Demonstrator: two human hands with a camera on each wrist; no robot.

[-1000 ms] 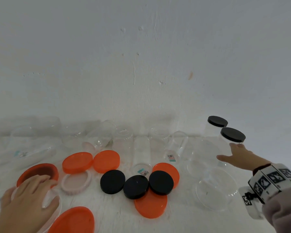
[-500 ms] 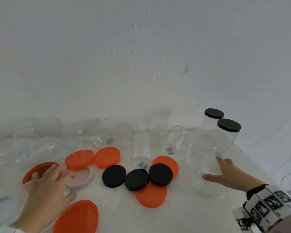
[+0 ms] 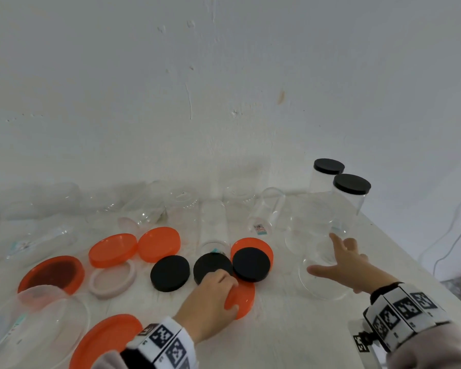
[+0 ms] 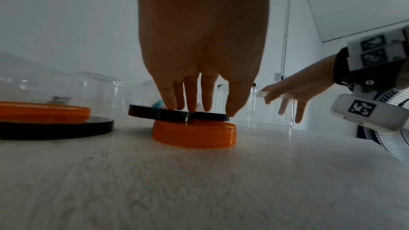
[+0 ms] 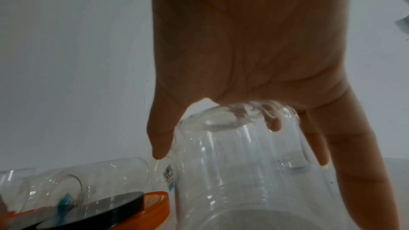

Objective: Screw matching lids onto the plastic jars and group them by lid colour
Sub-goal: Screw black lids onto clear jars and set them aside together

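Three black lids lie in a row on the white table (image 3: 290,336). My left hand (image 3: 225,291) has reached the middle black lid (image 3: 210,265). Its straight fingertips (image 4: 170,102) touch that lid's top, above an orange lid (image 3: 241,298) lying under it. Further right, my right hand (image 3: 328,257) holds a large clear jar (image 3: 318,286) with no lid. In the right wrist view the thumb lies on one side of this jar (image 5: 221,172) and the fingers on the other.
Two clear jars with black lids (image 3: 351,183) stand at the back right. Several lidless clear jars (image 3: 266,211) lie along the wall. More orange lids (image 3: 113,249) and a pale lid (image 3: 112,280) lie at the left. A big clear jar (image 3: 35,323) sits front left. The table's edge runs on the right.
My left hand left the big jar at the front left and moved right to the black lids. My right hand came down from the capped jars onto the large clear jar.
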